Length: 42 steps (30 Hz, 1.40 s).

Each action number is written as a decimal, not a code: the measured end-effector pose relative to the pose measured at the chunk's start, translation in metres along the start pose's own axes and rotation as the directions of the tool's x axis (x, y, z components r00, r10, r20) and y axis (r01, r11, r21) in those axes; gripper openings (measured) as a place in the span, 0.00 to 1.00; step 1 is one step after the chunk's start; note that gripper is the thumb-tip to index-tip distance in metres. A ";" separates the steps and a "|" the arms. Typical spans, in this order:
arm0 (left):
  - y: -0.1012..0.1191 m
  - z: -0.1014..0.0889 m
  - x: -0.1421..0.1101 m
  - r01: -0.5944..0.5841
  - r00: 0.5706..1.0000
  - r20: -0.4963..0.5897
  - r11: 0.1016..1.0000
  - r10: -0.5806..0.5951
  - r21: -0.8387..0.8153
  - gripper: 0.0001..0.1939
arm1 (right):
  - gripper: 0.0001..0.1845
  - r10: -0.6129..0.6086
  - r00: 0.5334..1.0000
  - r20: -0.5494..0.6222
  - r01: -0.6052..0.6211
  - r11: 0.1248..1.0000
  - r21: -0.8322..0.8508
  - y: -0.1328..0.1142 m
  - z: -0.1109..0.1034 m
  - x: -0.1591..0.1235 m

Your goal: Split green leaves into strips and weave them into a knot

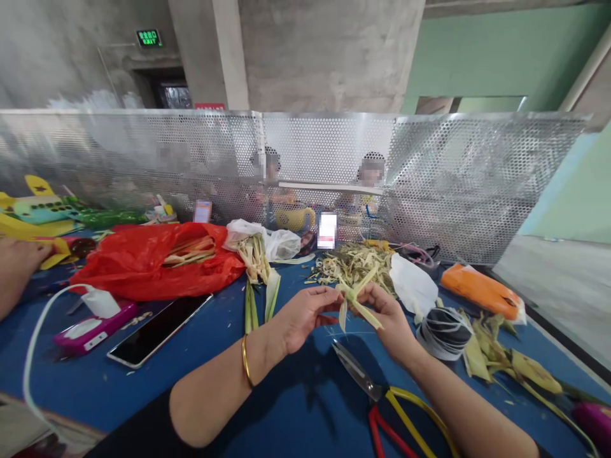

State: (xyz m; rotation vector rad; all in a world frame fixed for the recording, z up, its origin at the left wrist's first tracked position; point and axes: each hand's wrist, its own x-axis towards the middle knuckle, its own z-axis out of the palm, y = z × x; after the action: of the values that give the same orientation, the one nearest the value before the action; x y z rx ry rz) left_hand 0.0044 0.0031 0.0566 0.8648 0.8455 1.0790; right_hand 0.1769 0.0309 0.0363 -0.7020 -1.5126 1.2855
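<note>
I have the left hand (301,317) and right hand (390,317) pinched nearly closed on the husk (352,295), likely steadying it; scissors (357,372) lie below, presumably for easy reach.

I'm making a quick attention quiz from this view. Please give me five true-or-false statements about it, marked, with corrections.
1. The right hand holds pale strips. True.
2. The scissors have two blue handles. False: one handle is red, the other yellow.
3. The bracelet is on the right arm. False: it is on the left arm.
4. An exit sign glows green on the wall. True.
5. The dark-screened phone lies inside the red bag. False: it lies on the blue table.
</note>
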 end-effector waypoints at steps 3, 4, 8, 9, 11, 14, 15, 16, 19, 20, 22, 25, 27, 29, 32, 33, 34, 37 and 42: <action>-0.002 0.000 0.004 0.038 0.999 -0.017 0.999 -0.038 -0.011 0.10 | 0.10 -0.032 0.999 0.006 0.032 0.995 -0.097 0.004 -0.006 0.002; -0.004 0.000 0.005 0.043 0.999 -0.014 0.998 -0.044 -0.035 0.09 | 0.09 -0.034 0.999 0.020 0.036 0.992 -0.121 0.007 -0.007 0.002; -0.013 -0.004 0.004 0.066 0.998 0.032 0.983 -0.062 -0.169 0.09 | 0.07 -0.002 0.995 0.101 0.016 0.990 -0.141 0.019 -0.005 0.001; -0.015 -0.005 0.004 0.079 0.997 0.040 0.980 -0.073 -0.184 0.09 | 0.07 0.009 0.994 0.112 0.006 0.990 -0.139 0.022 -0.004 0.001; -0.019 -0.007 0.003 0.102 0.995 0.043 0.978 -0.095 -0.182 0.09 | 0.07 0.032 0.991 0.127 -0.013 0.988 -0.153 0.025 -0.002 0.000; -0.023 -0.010 0.004 0.083 0.997 0.009 0.988 -0.082 -0.127 0.11 | 0.06 0.053 0.988 0.146 -0.014 0.967 -0.256 0.024 -0.003 0.002; -0.024 -0.011 0.005 0.058 0.998 -0.008 0.994 -0.059 -0.097 0.12 | 0.06 0.050 0.991 0.123 -0.010 0.951 -0.308 0.023 -0.004 0.002; -0.024 -0.011 0.005 0.026 0.999 -0.026 0.998 -0.028 -0.061 0.13 | 0.06 0.032 0.998 0.061 -0.008 0.930 -0.368 0.020 -0.006 0.003; -0.024 -0.012 0.007 -0.052 0.996 -0.063 0.997 0.055 0.058 0.16 | 0.07 -0.157 0.961 -0.228 -0.001 0.822 -0.569 0.006 -0.013 0.004; -0.024 -0.012 0.007 -0.062 0.995 -0.067 0.994 0.068 0.091 0.16 | 0.08 -0.243 0.933 -0.265 0.024 0.777 -0.629 -0.001 -0.015 0.003; -0.023 -0.010 0.006 -0.079 0.994 -0.066 0.983 0.091 0.167 0.15 | 0.08 -0.347 0.926 -0.151 0.147 0.696 -0.702 -0.013 -0.014 0.001; -0.022 -0.009 0.003 -0.168 0.982 -0.025 0.929 0.187 0.330 0.13 | 0.11 -0.265 0.963 0.056 0.227 0.675 -0.702 -0.025 -0.006 -0.004; -0.024 -0.009 0.001 -0.244 0.966 0.027 0.873 0.257 0.423 0.13 | 0.11 -0.171 0.980 0.103 0.193 0.683 -0.705 -0.024 -0.001 -0.007; -0.026 -0.011 0.001 -0.291 0.953 0.069 0.830 0.294 0.476 0.12 | 0.10 -0.101 0.988 0.118 0.155 0.688 -0.709 -0.020 0.003 -0.009; -0.029 -0.013 0.002 -0.310 0.947 0.098 0.780 0.307 0.544 0.11 | 0.09 -0.048 0.991 0.122 0.120 0.712 -0.692 -0.014 0.005 -0.011; -0.029 -0.014 0.002 -0.310 0.946 0.103 0.765 0.308 0.564 0.12 | 0.09 -0.037 0.993 0.111 0.103 0.726 -0.680 -0.013 0.005 -0.011; -0.030 -0.014 0.002 -0.311 0.945 0.108 0.755 0.307 0.578 0.12 | 0.08 -0.021 0.995 0.098 0.080 0.745 -0.662 -0.012 0.005 -0.011; -0.029 -0.013 0.002 -0.321 0.944 0.133 0.743 0.302 0.588 0.13 | 0.06 0.065 0.995 0.069 -0.016 0.830 -0.558 -0.012 0.006 -0.009; -0.028 -0.014 0.000 -0.313 0.943 0.141 0.665 0.300 0.678 0.13 | 0.06 0.159 0.986 0.060 -0.116 0.891 -0.439 -0.017 0.009 -0.007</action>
State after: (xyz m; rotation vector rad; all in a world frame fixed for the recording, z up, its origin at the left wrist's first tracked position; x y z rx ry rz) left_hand 0.0028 -0.0009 0.0258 1.7091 1.1453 1.0374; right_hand 0.1739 0.0163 0.0505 -1.0641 -1.8841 1.1010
